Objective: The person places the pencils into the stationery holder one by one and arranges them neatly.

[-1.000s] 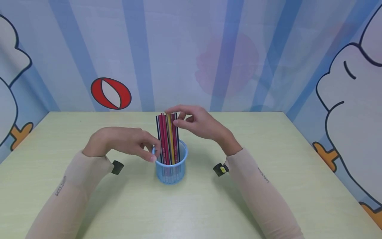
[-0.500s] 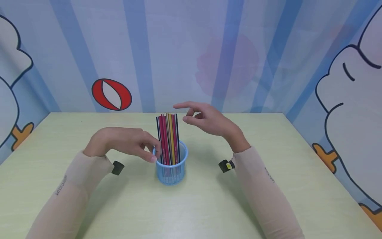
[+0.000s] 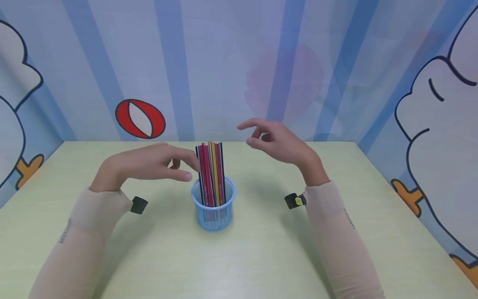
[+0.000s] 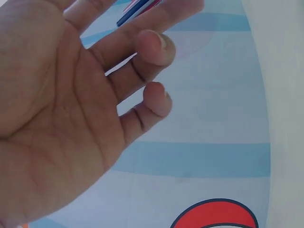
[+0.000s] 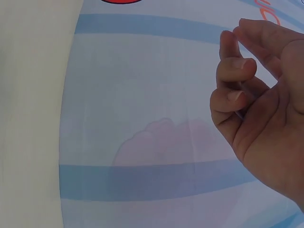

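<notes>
Several long pencils (image 3: 211,174) in dark, red and yellow stand upright, bunched together in a light-blue mesh pen holder (image 3: 213,218) at the middle of the table. My left hand (image 3: 153,162) hovers left of the bunch, its fingers loosely bent and holding nothing. Its index fingertip overlaps the left pencils in the head view; I cannot tell whether it touches them. Dark pencil ends (image 4: 135,12) show behind the fingers in the left wrist view. To the right, apart from the pencils, my right hand (image 3: 278,141) is raised with relaxed fingers and nothing in them.
The pale wooden table (image 3: 261,257) ends at a blue striped backdrop (image 3: 224,70) behind the pen holder. Printed cartoon figures (image 3: 440,137) stand on the side walls. A black wrist camera (image 3: 139,205) hangs below the left cuff, another wrist camera (image 3: 293,201) below the right.
My right hand has left the pencil tops and moved right and up. My left hand has lifted from the holder's rim and drawn slightly left. The pencils and holder stay in place.
</notes>
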A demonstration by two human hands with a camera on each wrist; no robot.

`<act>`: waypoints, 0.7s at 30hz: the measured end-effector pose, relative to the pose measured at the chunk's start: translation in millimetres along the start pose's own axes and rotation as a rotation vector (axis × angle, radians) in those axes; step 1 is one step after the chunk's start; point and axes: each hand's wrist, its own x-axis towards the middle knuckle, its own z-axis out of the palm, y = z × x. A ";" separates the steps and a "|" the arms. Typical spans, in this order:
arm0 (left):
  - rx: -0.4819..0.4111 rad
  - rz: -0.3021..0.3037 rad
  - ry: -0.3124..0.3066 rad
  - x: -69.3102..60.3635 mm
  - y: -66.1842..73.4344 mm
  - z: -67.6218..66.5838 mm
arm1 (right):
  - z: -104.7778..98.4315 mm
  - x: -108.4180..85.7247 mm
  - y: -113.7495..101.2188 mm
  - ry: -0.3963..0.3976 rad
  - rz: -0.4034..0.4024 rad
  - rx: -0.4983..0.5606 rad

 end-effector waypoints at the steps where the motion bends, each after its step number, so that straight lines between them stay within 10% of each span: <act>1: 0.003 -0.004 0.030 -1.1 0.7 -1.1 | -1.1 -0.3 0.6 0.000 0.002 -0.006; 13: 0.068 -0.122 0.374 -2.8 -2.5 -7.0 | -11.9 -4.7 10.2 0.039 0.034 -0.104; 21: 0.228 -0.197 0.439 -2.1 -13.7 -8.0 | -15.1 -4.1 20.8 0.101 0.077 -0.245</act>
